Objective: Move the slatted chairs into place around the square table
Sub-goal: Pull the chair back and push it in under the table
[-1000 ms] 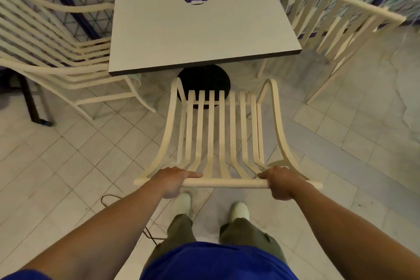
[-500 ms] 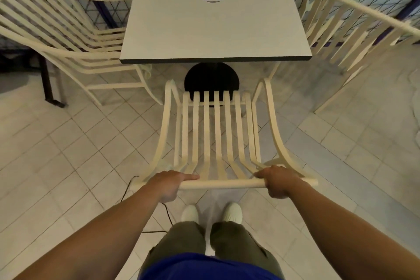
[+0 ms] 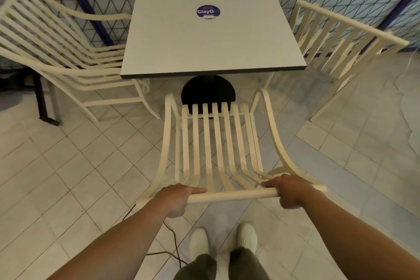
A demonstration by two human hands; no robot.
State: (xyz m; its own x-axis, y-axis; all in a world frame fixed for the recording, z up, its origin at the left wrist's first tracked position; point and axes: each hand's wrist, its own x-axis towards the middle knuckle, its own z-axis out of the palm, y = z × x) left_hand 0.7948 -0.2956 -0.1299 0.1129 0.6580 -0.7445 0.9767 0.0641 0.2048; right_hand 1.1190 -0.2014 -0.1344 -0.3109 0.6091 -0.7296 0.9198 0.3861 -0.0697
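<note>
Currently left hand and right hand grip the chair rail, well apart, to steer it squarely at the bench.

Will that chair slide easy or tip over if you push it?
Probably slides: the chair is thin open slats, likely light, and the floor tiles look smooth. Seems stiff; slats hold their curve. Left hand and right hand grip its top rail, so hard pushes might tip it.

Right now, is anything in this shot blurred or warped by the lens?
Head view: motion blur smears the top rail of the right chair; the wide lens bows the left chair outward; lighting is dim and even, with no glare on the table.
</note>
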